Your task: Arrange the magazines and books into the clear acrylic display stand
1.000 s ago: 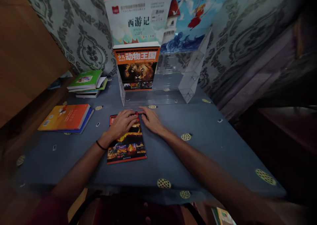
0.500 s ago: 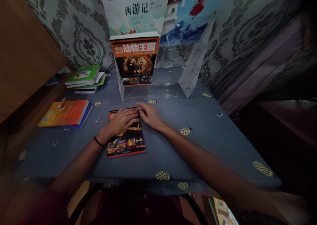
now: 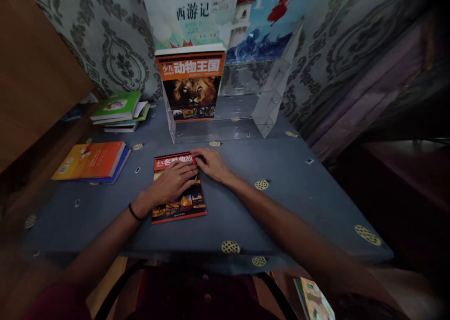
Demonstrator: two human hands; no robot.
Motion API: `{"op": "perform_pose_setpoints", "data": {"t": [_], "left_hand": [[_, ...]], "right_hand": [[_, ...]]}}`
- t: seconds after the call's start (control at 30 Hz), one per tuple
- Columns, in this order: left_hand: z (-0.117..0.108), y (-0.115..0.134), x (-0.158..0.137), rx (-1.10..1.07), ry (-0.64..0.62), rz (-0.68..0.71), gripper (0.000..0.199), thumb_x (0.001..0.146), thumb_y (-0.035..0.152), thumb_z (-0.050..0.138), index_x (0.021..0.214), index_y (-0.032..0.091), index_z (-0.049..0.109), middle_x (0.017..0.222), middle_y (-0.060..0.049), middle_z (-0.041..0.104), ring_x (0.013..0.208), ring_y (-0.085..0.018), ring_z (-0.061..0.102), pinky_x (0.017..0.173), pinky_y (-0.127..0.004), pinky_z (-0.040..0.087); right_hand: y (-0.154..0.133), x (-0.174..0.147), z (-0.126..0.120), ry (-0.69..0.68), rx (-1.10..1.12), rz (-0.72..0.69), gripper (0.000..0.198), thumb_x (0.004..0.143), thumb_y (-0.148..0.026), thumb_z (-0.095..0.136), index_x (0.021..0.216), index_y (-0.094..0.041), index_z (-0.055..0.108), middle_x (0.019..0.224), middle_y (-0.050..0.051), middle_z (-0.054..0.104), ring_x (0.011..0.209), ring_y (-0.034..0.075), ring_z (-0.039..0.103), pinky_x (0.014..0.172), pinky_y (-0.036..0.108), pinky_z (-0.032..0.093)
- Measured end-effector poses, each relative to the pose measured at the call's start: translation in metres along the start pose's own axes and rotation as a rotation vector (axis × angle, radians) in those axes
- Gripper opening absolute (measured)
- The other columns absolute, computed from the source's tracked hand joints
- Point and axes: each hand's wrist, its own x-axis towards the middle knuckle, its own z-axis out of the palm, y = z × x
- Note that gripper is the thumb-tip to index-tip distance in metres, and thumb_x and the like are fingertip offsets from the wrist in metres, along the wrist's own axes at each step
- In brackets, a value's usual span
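left hand [image 3: 172, 184] lies flat, outspread on the book [image 3: 186, 203] beneath it; right hand [image 3: 213, 164] bends at its far right corner, whether pinching i can't tell; steadying seems underway, any lift needs an edge grip

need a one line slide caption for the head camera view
Left hand on a book, right hand at its top right corner, before a clear rack.

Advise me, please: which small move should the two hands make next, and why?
I would perhaps let the right hand pinch the upper right corner of the rectangular black-and-orange book: it is at that corner, the book lies closed and flat on the blue patterned tablecloth, and the left hand, lying across the cover, could steady it.
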Motion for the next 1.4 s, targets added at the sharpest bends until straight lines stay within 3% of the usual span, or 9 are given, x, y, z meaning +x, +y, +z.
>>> {"op": "perform_pose_setpoints", "data": {"t": [0.23,0.4,0.57,0.73,0.9,1.13,1.23,1.4], "left_hand": [[0.003,0.004,-0.015,0.013,0.025,0.092,0.044,0.107,0.041,0.034,0.133,0.025,0.065,0.138,-0.007,0.067,0.138,-0.022,0.053,0.118,-0.047,0.039],[0.022,-0.01,-0.016,0.089,0.181,0.224,0.044,0.105,0.041,0.035,0.129,0.027,0.069,0.132,-0.005,0.071,0.129,-0.022,0.061,0.112,-0.041,0.046],[0.026,-0.022,-0.019,0.069,0.185,0.31,0.044,0.1,0.04,0.042,0.14,0.037,0.06,0.139,0.002,0.066,0.126,-0.021,0.064,0.107,-0.037,0.051],[0.045,-0.038,-0.022,0.147,0.282,0.459,0.049,0.096,0.044,0.047,0.142,0.034,0.059,0.133,0.001,0.07,0.122,-0.023,0.066,0.103,-0.035,0.053],[0.046,-0.026,-0.028,0.147,0.255,0.337,0.042,0.099,0.045,0.045,0.134,0.035,0.066,0.137,0.0,0.068,0.122,-0.024,0.066,0.102,-0.037,0.053],[0.032,-0.007,-0.029,0.148,0.23,0.428,0.044,0.101,0.045,0.039,0.135,0.034,0.065,0.134,-0.001,0.07,0.118,-0.023,0.068,0.101,-0.037,0.052],[0.029,-0.002,-0.027,0.108,0.231,0.387,0.045,0.102,0.048,0.036,0.131,0.034,0.068,0.131,-0.002,0.072,0.118,-0.024,0.068,0.105,-0.039,0.05],[0.015,0.024,-0.031,0.095,0.123,0.294,0.043,0.103,0.047,0.037,0.132,0.034,0.067,0.134,-0.002,0.07,0.127,-0.025,0.062,0.112,-0.047,0.044]], "right_hand": [[-0.016,-0.003,0.0,-0.067,-0.217,0.025,0.031,0.093,-0.016,0.059,0.123,-0.018,0.066,0.118,0.009,0.073,0.11,0.023,0.064,0.1,0.04,0.046],[-0.031,-0.011,-0.012,-0.162,-0.317,-0.003,0.033,0.1,-0.028,0.057,0.132,-0.018,0.06,0.127,0.01,0.07,0.121,0.023,0.061,0.106,0.04,0.043],[-0.038,-0.021,-0.025,-0.244,-0.342,-0.023,0.041,0.102,-0.038,0.055,0.137,-0.017,0.053,0.139,0.013,0.064,0.129,0.021,0.058,0.113,0.04,0.039],[-0.039,-0.021,-0.028,-0.282,-0.365,-0.035,0.042,0.103,-0.041,0.054,0.137,-0.017,0.052,0.143,0.011,0.061,0.133,0.02,0.055,0.116,0.039,0.037],[-0.041,-0.02,-0.029,-0.294,-0.387,-0.015,0.035,0.103,-0.037,0.055,0.134,-0.019,0.054,0.143,0.009,0.061,0.134,0.019,0.055,0.115,0.037,0.037],[-0.039,-0.019,-0.027,-0.29,-0.386,-0.039,0.038,0.104,-0.038,0.053,0.136,-0.017,0.053,0.144,0.009,0.061,0.135,0.019,0.053,0.116,0.036,0.035],[-0.036,-0.018,-0.026,-0.295,-0.372,-0.052,0.046,0.102,-0.042,0.056,0.138,-0.015,0.052,0.145,0.01,0.059,0.138,0.021,0.051,0.117,0.038,0.033],[-0.033,-0.02,-0.023,-0.282,-0.328,-0.051,0.049,0.099,-0.043,0.06,0.139,-0.015,0.053,0.146,0.012,0.058,0.137,0.023,0.051,0.116,0.04,0.034]]}}
